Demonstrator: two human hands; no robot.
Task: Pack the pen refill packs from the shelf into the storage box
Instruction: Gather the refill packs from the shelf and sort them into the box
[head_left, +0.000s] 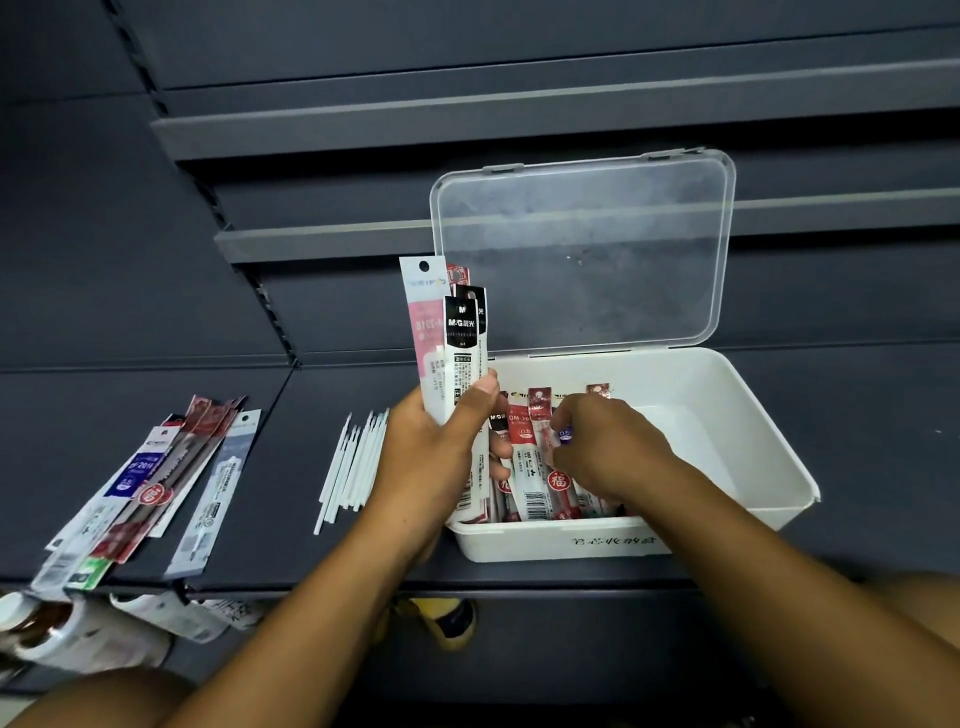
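A white storage box (748, 415) with a clear lid (582, 249) standing open sits on the dark shelf. My left hand (431, 452) grips a bunch of refill packs (447, 332) upright at the box's left edge, thumb across their front. Inside the box, my right hand (608, 447) pinches a pack with a blue label among several red refill packs (530, 467) lying along its left side. More refill packs (150, 483) are fanned out on the shelf at the far left.
Several loose white refill tubes (353, 462) lie on the shelf (311, 561) between the left pile and the box. Other packaged goods (78, 629) hang below the shelf's front edge at the left. Empty shelves rise behind the box.
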